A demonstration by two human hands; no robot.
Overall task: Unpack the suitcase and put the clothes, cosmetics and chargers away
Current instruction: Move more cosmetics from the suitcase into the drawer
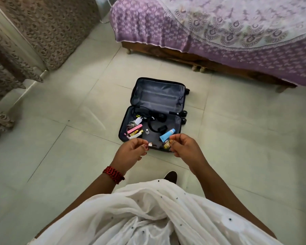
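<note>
1. Head view: the left hand (132, 152) is held out over the near edge of the suitcase (159, 92). Its fingers are curled, and thumb and fingertips pinch a small capped cosmetic stick (152, 144). A red beaded bracelet (114, 174) circles its wrist.
2. The right hand (184, 148) is level with the left and near it. Its fingers are also curled, pinching a small yellowish bottle (167, 145); the label is too small to read.
3. The suitcase lies open flat on the tiled floor (60, 138), just beyond both hands.
4. Its near half holds a blue tube (167, 136), a pink box (135, 129), a small clear bottle (147, 132), a white charger plug (138, 119) and looped black cables (153, 119).
5. A bed (219, 32) stands beyond the suitcase, and a curtain (42, 29) hangs at the left.
6. The case has a dark shell with grey fabric lining and black wheels. The bed cover is purple print, the curtain is brown lace-like, and the person's white garment (148, 209) is thin and dotted.
</note>
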